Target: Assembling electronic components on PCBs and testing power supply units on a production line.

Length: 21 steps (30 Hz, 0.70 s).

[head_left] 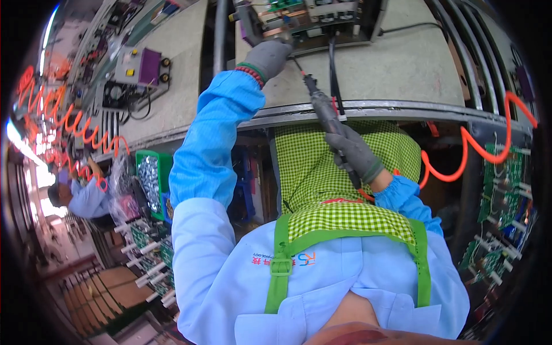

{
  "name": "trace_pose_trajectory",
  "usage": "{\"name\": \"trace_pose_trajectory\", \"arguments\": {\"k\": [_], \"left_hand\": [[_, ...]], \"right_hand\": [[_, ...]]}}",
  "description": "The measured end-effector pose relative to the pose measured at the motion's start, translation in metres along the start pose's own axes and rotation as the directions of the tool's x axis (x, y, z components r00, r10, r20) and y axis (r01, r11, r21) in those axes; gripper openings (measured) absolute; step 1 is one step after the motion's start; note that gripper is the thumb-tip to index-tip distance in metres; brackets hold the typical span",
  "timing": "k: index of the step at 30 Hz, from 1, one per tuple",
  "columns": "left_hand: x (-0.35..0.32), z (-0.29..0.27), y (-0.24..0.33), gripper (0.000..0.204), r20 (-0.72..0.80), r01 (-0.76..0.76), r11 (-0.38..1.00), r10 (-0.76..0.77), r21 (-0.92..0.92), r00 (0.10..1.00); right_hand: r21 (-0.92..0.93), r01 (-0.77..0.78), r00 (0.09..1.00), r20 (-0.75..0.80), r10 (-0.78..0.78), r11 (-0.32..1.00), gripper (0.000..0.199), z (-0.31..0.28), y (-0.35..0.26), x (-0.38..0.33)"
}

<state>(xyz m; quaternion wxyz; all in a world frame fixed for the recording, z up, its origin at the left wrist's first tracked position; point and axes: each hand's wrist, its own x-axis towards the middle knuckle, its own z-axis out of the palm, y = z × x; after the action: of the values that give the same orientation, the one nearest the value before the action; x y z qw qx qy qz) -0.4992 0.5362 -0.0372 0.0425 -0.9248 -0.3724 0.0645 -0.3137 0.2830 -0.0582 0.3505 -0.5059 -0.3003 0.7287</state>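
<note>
My right hand (pixel 357 154), in a grey glove, is wrapped round a dark air screwdriver (pixel 326 110) with an orange hose at its rear end. The driver slants up and left over the bench edge, its thin bit ending close beside my left hand (pixel 267 59). That hand, also gloved in grey, rests at the near left corner of an open metal chassis (pixel 345 43). Its fingers are bent and pressed together; what they pinch, if anything, is hidden. Inside the chassis sit a green circuit board (pixel 277 4) and copper-coloured parts. Dark cables hang from its near side.
A metal rail (pixel 397 107) edges the bench. Orange coiled hoses (pixel 489 154) hang at right and far left. Left stand a purple-and-grey unit (pixel 141 66) and a green bin (pixel 164 172) of small metal parts. Circuit boards (pixel 503 184) are racked right. Another person (pixel 89 195) sits far left.
</note>
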Motion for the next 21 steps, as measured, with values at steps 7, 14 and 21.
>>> {"name": "trace_pose_trajectory", "arguments": {"k": [7, 14, 21], "left_hand": [[0.028, -0.008, -0.005, 0.028, -0.013, 0.168, 0.985, -0.169, -0.034, 0.986], [0.032, -0.008, -0.011, 0.025, 0.091, 0.170, 0.984, -0.175, 0.060, 0.980], [0.028, -0.003, -0.020, 0.025, 0.134, 0.204, 0.976, -0.212, 0.074, 0.968]], "right_hand": [[0.045, 0.076, 0.997, -0.039, -0.074, 0.996, 0.045, 0.026, 0.000, 0.022], [-0.011, 0.089, 0.995, -0.036, -0.089, 0.996, 0.050, 0.029, -0.005, 0.025], [-0.015, 0.064, 0.997, -0.040, -0.065, 0.998, 0.057, 0.027, 0.002, 0.038]]}}
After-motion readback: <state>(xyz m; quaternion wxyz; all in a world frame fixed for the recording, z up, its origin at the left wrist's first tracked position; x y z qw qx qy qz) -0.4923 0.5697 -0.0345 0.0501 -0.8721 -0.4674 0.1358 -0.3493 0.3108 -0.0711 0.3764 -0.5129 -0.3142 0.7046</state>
